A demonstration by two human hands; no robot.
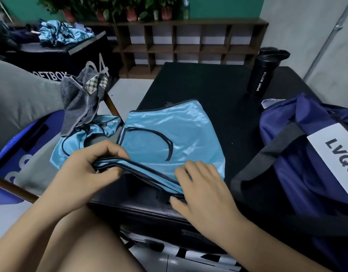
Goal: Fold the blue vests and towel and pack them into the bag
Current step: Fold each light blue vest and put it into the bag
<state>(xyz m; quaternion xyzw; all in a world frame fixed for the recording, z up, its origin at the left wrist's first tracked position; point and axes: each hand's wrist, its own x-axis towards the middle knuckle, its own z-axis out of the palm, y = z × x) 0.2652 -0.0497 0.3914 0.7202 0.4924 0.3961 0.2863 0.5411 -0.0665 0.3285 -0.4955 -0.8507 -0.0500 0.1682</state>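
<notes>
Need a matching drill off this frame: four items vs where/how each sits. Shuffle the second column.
Column 1
1. blue vest
2. grey striped towel
3. sport bottle
4. navy bag

Column 2
A. upright at the far right of the black surface
B. bunched at the left, off the black surface
C. spread on the black surface, left hand holding its near edge
D. at the right edge, with a white label on it

Pairs: 1-C, 2-B, 3-A, 4-D
</notes>
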